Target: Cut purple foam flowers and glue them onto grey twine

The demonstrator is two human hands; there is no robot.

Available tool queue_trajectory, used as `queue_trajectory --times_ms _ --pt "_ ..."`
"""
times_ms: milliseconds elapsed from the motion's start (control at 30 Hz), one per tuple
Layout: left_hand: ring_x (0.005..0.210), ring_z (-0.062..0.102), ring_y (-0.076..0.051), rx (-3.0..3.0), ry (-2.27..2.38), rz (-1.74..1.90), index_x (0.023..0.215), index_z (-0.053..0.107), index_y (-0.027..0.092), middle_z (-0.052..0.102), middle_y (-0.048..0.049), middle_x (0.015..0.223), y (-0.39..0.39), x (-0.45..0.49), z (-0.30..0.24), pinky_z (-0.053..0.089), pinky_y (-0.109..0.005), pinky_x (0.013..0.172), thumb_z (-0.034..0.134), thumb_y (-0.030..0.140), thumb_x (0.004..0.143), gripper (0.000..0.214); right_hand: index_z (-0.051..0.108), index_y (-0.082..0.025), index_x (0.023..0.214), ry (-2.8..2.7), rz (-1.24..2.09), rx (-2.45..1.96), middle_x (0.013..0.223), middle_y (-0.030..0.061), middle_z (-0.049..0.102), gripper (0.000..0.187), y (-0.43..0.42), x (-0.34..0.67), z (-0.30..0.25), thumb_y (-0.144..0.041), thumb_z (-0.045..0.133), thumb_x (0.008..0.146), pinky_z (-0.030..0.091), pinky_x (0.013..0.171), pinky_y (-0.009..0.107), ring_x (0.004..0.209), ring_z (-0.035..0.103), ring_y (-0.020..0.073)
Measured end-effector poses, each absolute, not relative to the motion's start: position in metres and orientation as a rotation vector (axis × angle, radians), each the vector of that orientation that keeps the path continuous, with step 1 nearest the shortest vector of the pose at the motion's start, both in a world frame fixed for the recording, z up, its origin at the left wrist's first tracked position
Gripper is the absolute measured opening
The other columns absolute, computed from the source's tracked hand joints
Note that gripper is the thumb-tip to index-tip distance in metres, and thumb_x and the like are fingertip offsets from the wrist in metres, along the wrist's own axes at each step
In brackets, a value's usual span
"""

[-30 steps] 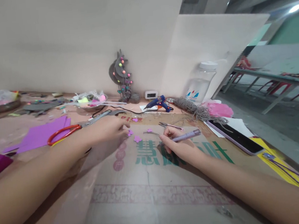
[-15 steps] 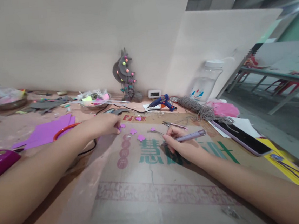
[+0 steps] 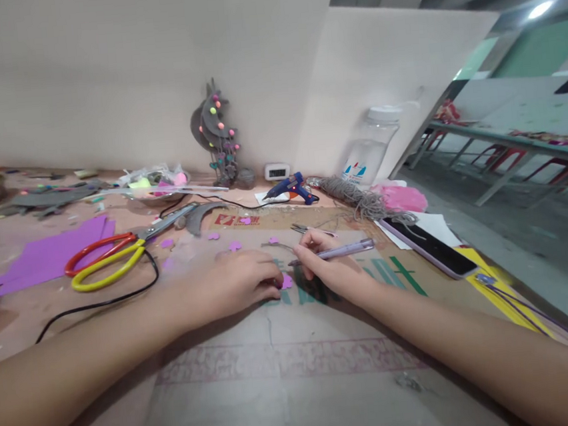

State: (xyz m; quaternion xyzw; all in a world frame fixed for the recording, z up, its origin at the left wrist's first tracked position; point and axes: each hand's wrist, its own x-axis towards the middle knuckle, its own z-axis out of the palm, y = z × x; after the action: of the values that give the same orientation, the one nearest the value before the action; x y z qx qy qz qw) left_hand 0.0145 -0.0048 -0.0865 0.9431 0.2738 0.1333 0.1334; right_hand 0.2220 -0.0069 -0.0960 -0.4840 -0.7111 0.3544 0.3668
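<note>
The left grip (image 3: pixel 235 286) closed on a purple foam flower (image 3: pixel 286 282), pinning it flat to the cardboard-covered surface (image 3: pixel 289 373), apparently steadying it beside the pen (image 3: pixel 348 249) clasped in the right grip (image 3: pixel 330 272).

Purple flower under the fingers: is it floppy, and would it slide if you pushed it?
The purple flower looks tiny and thin, so probably very light and bendy, like the purple sheets nearby. Lying flat on smooth cardboard, it would likely slide easily; the left hand touches it while the right hand holds a pen.
</note>
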Motion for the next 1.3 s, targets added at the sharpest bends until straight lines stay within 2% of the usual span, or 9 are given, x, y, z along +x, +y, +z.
queue_trajectory --times_ms 133,433,533,667,1300 --pt "0.083 0.062 -0.015 2.752 0.776 0.337 0.096 0.066 0.022 0.068 -0.0010 0.092 0.002 0.006 -0.081 0.044 -0.025 0.073 0.051 0.027 0.090 0.018 0.046 -0.021 0.075 -1.875 0.946 -1.171 0.049 -0.0062 0.050 0.025 -0.009 0.223 -0.094 -0.040 0.046 0.089 0.036 0.049 0.023 0.045 0.046 0.0103" --pt "0.080 0.063 -0.014 2.876 0.634 0.326 0.101 0.070 0.026 0.068 -0.0027 0.095 0.005 0.006 -0.084 0.045 -0.024 0.070 0.048 0.024 0.091 0.024 0.041 -0.021 0.071 -1.816 1.114 -1.194 0.049 -0.0070 0.049 0.026 -0.014 0.215 -0.095 -0.037 0.061 0.080 0.031 0.041 0.019 0.042 0.045 0.0087" --pt "0.075 0.063 -0.014 2.901 0.635 0.326 0.099 0.071 0.025 0.068 -0.0030 0.088 0.006 0.005 -0.086 0.044 -0.023 0.067 0.050 0.023 0.090 0.023 0.038 -0.021 0.066 -1.856 1.040 -1.238 0.046 -0.0074 0.046 0.030 -0.015 0.213 -0.097 -0.037 0.059 0.081 0.028 0.039 0.019 0.040 0.043 0.0081" --pt "0.074 0.063 -0.014 2.904 0.586 0.377 0.100 0.071 0.026 0.069 -0.0024 0.085 0.008 0.004 -0.088 0.044 -0.023 0.068 0.051 0.023 0.089 0.023 0.037 -0.021 0.067 -1.864 0.990 -1.319 0.044 -0.0087 0.044 0.025 -0.017 0.211 -0.096 -0.031 0.052 0.083 0.025 0.037 0.017 0.037 0.040 0.0066" --pt "0.079 0.064 -0.015 2.906 0.612 0.336 0.101 0.070 0.027 0.069 -0.0027 0.092 0.008 0.004 -0.088 0.045 -0.025 0.071 0.048 0.025 0.091 0.024 0.038 -0.021 0.068 -1.914 1.097 -1.310 0.044 -0.0079 0.050 0.028 -0.015 0.210 -0.097 -0.036 0.055 0.084 0.030 0.036 0.015 0.038 0.045 0.0070"
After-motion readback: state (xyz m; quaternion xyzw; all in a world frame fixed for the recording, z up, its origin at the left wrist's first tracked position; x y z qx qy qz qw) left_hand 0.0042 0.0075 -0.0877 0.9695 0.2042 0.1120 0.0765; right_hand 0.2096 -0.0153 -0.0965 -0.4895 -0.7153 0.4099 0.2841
